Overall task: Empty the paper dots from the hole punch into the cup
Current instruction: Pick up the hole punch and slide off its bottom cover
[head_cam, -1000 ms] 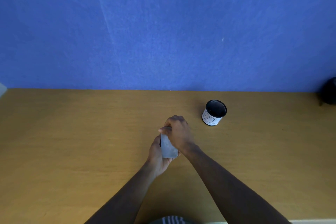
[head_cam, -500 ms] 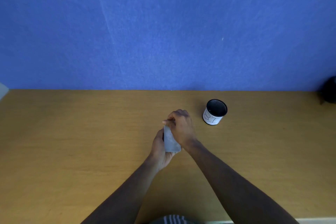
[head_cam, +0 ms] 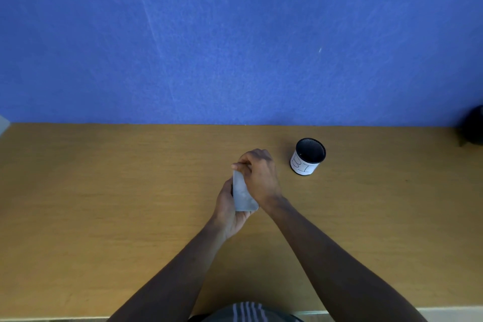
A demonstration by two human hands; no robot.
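Observation:
A grey hole punch (head_cam: 242,195) is held between both hands above the middle of the wooden table, its flat grey underside turned toward me. My left hand (head_cam: 228,210) cups it from below and behind. My right hand (head_cam: 258,176) grips its far end and right side, with fingertips pinched at the top edge. Most of the punch is hidden by the hands. The cup (head_cam: 308,156), a black mesh cylinder with a white paper label, stands upright on the table to the right of my right hand, apart from it. No paper dots are visible.
The wooden table (head_cam: 104,204) runs up to a blue wall (head_cam: 235,34). A dark object (head_cam: 474,125) sits at the far right edge, and a pale corner (head_cam: 3,125) shows at the far left. A striped garment (head_cam: 245,312) shows at the bottom.
Both hands have lifted the punch slightly away from me and turned it more edge-on. The right fingers have shifted toward its top edge. The cup has not moved.

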